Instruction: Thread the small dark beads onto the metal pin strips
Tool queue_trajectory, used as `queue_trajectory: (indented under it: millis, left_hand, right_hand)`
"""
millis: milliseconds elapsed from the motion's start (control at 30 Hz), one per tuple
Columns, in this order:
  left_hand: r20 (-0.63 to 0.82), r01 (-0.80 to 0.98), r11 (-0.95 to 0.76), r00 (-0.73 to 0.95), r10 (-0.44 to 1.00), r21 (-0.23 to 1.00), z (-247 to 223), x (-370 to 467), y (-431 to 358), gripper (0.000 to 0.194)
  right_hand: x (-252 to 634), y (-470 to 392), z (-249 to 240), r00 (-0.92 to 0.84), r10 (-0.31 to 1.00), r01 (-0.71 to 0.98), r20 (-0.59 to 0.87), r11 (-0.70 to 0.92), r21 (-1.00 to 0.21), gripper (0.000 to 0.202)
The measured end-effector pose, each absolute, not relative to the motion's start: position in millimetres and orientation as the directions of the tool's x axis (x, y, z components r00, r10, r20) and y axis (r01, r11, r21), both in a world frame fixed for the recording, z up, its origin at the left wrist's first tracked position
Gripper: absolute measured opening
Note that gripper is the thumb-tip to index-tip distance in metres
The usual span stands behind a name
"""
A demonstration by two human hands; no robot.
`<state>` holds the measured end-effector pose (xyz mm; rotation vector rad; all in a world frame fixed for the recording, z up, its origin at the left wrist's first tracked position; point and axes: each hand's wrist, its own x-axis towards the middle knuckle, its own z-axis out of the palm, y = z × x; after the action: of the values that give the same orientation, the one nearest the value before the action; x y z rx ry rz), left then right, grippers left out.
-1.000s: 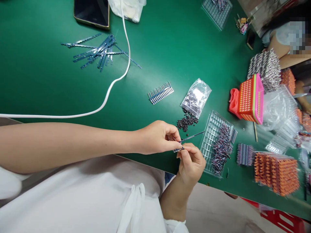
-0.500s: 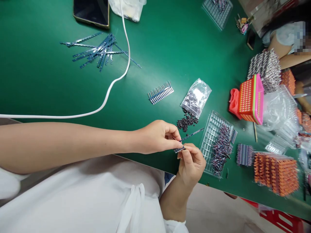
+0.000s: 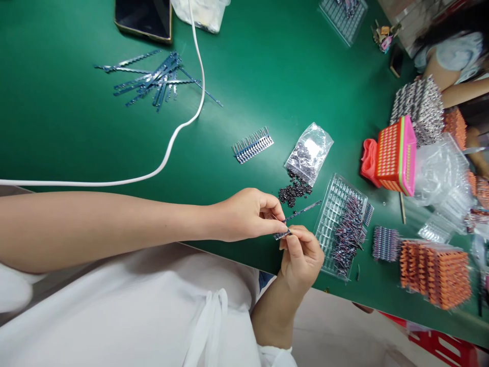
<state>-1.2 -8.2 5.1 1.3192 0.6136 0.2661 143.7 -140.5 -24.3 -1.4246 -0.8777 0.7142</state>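
Note:
My left hand (image 3: 252,215) reaches in from the left, its thumb and fingers pinched on a thin blue notched strip (image 3: 303,209) that sticks out past the fingertips. My right hand (image 3: 301,257) comes up from below with thumb and forefinger closed on the lower end of the same work, a short banded piece (image 3: 281,235). The fingertips nearly meet, and hide where the parts join. Just above lie small dark round beads (image 3: 294,193) by a clear plastic bag (image 3: 310,153). Right of the hands, a clear tray (image 3: 327,229) holds a pile of thin purplish pieces (image 3: 348,229).
A strip with a row of pins (image 3: 252,146) lies above my hands. Farther left are loose blue strips (image 3: 160,79), a white cable (image 3: 173,137) and a phone (image 3: 143,20). An orange basket (image 3: 388,158), orange stacks (image 3: 435,272) and another person's arm (image 3: 464,93) are at right.

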Motion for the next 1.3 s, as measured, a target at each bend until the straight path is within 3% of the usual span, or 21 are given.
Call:
queue_trajectory:
  millis: [533, 867, 1067, 1300]
  left_hand:
    - [-0.255, 0.182, 0.190, 0.822, 0.509, 0.965, 4.1, -1.3, -7.2, 0.019]
    - [-0.265, 0.126, 0.307, 0.841, 0.472, 0.944, 3.9, -0.1, -9.6, 0.018]
    - [-0.273, 0.145, 0.284, 0.829, 0.487, 0.948, 6.4, 0.2, -9.5, 0.016]
    - [-0.269, 0.180, 0.218, 0.817, 0.510, 0.959, 6.4, 0.1, -8.9, 0.015]
  right_hand:
    - [142.8, -140.6, -23.4, 0.509, 0.857, 0.078, 0.079, 0.045, -0.996, 0.009]
    - [149.6, -140.4, -24.9, 0.440, 0.897, -0.086, -0.041, -0.004, -0.996, 0.004]
    - [150.4, -139.3, -24.6, 0.455, 0.885, -0.161, -0.097, -0.025, -0.987, 0.005]
    - [150.2, -139.0, -24.8, 0.485, 0.873, -0.056, -0.058, -0.035, -0.998, 0.003]
